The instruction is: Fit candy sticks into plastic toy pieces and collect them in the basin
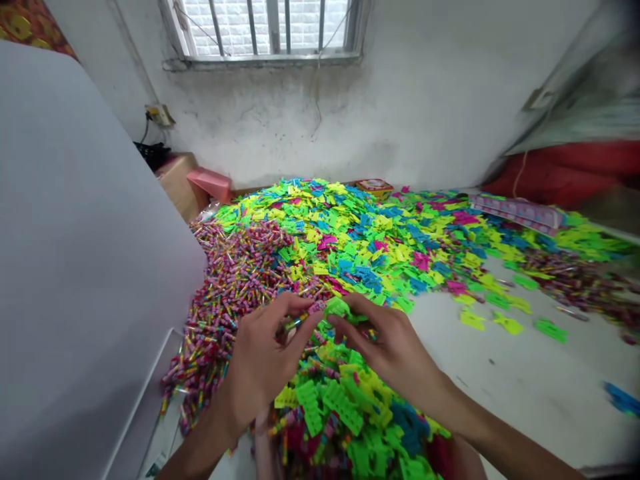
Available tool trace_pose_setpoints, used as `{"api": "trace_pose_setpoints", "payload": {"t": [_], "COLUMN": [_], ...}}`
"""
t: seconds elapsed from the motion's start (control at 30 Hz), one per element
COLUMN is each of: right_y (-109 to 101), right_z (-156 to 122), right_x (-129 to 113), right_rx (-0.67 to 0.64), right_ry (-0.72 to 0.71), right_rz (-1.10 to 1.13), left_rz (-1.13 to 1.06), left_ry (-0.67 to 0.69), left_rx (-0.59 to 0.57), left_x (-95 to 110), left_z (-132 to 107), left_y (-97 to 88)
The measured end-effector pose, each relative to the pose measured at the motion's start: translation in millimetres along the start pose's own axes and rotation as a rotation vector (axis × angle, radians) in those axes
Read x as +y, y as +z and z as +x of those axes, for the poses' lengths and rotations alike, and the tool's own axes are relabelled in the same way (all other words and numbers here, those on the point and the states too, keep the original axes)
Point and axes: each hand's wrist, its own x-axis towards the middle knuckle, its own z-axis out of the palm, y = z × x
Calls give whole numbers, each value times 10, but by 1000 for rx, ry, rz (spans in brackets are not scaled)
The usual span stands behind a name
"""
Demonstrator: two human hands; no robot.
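Note:
My left hand (pixel 260 357) is closed on a small pink-patterned tube (pixel 316 307) with coloured segments, pinched between thumb and fingers. My right hand (pixel 397 343) pinches a bright green plastic piece (pixel 337 307). The tube's end meets the green piece or lies right against it; blur hides whether they are joined. Below both hands, a pinkish container (pixel 265 447) holds green, yellow and blue plastic pieces mixed with more of the small tubes. The exact shape of the held green piece is partly covered by my fingers.
A large heap of neon plastic pieces (pixel 360 227) spreads toward the wall. Beside it lies a pile of pink tubes (pixel 240 273). A white panel (pixel 90 233) stands close on the left. Farther back are a cardboard box (pixel 177 183) and, rightward, a pink printed strip (pixel 517 212).

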Motion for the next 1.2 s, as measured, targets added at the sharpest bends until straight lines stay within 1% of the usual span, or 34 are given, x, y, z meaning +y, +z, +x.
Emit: {"api": "trace_pose_setpoints", "payload": {"t": [0.07,0.13,0.3,0.37,0.43,0.5,0.57,0.63,0.73,0.77,0.87,0.9,0.93,1.0,1.03,1.07,1.13,1.2], "right_y": [7,8,4,-6,-21,-34,-37,-29,-13,-9,5,13,24,51,63,69,50,-28], "right_z": [-24,-54,-137,-155,-162,-161,-157,-153,-158,-162,-174,-172,-165,-132,-106,-76,-8,57], "right_x": [-5,-7,44,76,102,121,141,162,179,174,131,114,103,102,113,129,166,201], "right_rx": [24,28,14,-4,-27,-65,-93,-101,-70,-67,-92,-92,-83,-60,-69,-101,-204,-293], "right_ry": [-24,-80,-296,-351,-369,-371,-372,-371,-368,-375,-377,-355,-324,-270,-250,-230,-177,-122], "right_rz": [-48,-86,-242,-258,-260,-259,-253,-243,-243,-238,-185,-162,-140,-95,-78,-59,1,57], "left_rz": [52,100,231,223,159,96,67,89,168,165,34,2,-13,-17,-29,-53,-94,-138], "left_ry": [46,80,152,137,82,36,37,60,96,91,42,27,17,-1,-11,-20,-52,-120], "left_rx": [21,45,88,57,-43,-139,-198,-193,-120,-125,-296,-331,-339,-312,-316,-336,-379,-379], "left_x": [34,59,69,62,54,42,27,11,-1,-3,-16,-26,-41,-77,-95,-112,-138,-167], "left_z": [-24,-53,-135,-132,-96,-50,-31,-53,-101,-101,-42,-13,15,57,69,75,70,47], "left_y": [3,18,63,44,1,-43,-62,-50,-28,-35,-103,-131,-154,-180,-180,-172,-139,-102]}}
